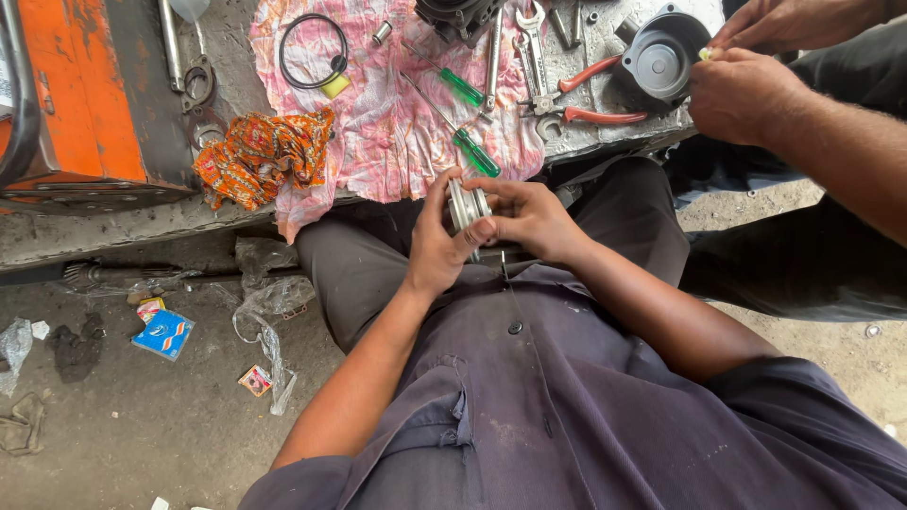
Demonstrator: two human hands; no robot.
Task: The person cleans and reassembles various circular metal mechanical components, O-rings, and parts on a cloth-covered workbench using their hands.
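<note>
I hold a round grey metal part with grooves [467,206] between both hands, just above my lap. My left hand [436,247] wraps its left side, thumb across the front. My right hand [529,215] grips its right side with fingers over the top. Two green-handled screwdrivers [477,154] lie on a pink cloth [397,113] just beyond my hands.
Another person's hands [746,76] work at a dark round housing [661,59] at the top right. Spanners [534,47] and red-handled pliers [600,115] lie on the bench. An orange patterned rag [260,156], a black ring [312,52] and an orange machine [85,94] sit left. Litter lies on the ground.
</note>
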